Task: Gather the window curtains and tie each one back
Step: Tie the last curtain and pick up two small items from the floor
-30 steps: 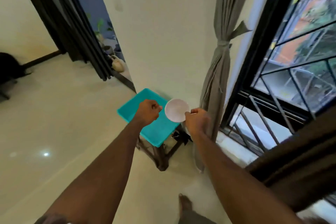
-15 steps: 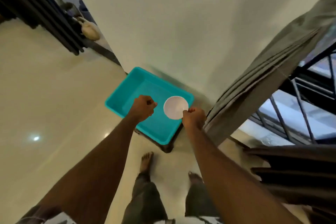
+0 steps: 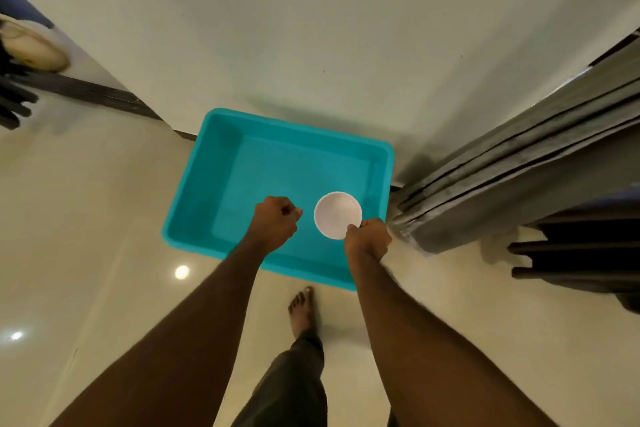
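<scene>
From the head view we see the right hand (image 3: 367, 240) pinching a white bowl (image 3: 337, 214) over the teal tub (image 3: 194, 204). The left hand (image 3: 275, 222) is a fist, perhaps empty. The grey curtain (image 3: 512, 166) hangs right of the tub.

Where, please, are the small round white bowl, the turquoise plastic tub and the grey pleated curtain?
small round white bowl (image 3: 336, 213), head view, centre of its inside.
turquoise plastic tub (image 3: 291, 125), head view, far rim.
grey pleated curtain (image 3: 512, 170), head view, middle of the folds.
</scene>
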{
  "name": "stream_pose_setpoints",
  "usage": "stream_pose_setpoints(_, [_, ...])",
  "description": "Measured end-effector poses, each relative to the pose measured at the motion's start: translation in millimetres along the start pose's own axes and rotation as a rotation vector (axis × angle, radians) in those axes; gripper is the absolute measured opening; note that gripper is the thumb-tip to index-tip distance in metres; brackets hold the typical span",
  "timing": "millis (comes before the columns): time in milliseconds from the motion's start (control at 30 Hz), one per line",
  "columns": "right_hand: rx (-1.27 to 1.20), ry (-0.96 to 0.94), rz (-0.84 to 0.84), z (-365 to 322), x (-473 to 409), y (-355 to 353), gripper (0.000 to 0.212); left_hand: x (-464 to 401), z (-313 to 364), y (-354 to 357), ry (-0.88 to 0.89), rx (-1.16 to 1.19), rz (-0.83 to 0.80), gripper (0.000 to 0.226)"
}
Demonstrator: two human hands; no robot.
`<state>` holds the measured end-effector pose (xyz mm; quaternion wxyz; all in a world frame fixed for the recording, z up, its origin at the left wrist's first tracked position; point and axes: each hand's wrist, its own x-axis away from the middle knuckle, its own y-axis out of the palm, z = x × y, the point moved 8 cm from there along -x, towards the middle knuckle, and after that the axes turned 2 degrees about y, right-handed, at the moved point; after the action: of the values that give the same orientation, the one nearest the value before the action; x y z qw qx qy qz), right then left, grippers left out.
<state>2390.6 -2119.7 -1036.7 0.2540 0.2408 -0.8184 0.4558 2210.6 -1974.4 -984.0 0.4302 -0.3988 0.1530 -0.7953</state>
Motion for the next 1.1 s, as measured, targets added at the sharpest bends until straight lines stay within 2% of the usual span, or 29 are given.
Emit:
stream_pose_setpoints(300, [0.082, 0.029, 0.063, -0.2, -19.7, 44.1, 0.035, -34.7, -39.1, 15.3, 0.013, -0.017, -0.071, 0.020])
stream_pose_setpoints(700, [0.077, 0.051, 0.047, -4.0, -24.3, 49.2, 0.042, -44.3, -29.7, 19.9, 0.035, -0.061, -0.114, 0.021])
stream_pose_setpoints(900, [-0.040, -0.063, 0.094, -16.1, -4.1, -14.0, 0.023, -22.1, 26.6, 16.2, 0.076, -0.111, -0.107, 0.023])
stream_pose_setpoints(1100, [-0.129, -0.147, 0.257, -17.9, -1.5, -151.1, 0.019, 20.7, 153.2, 60.3, 0.236, -0.114, -0.133, 0.025])
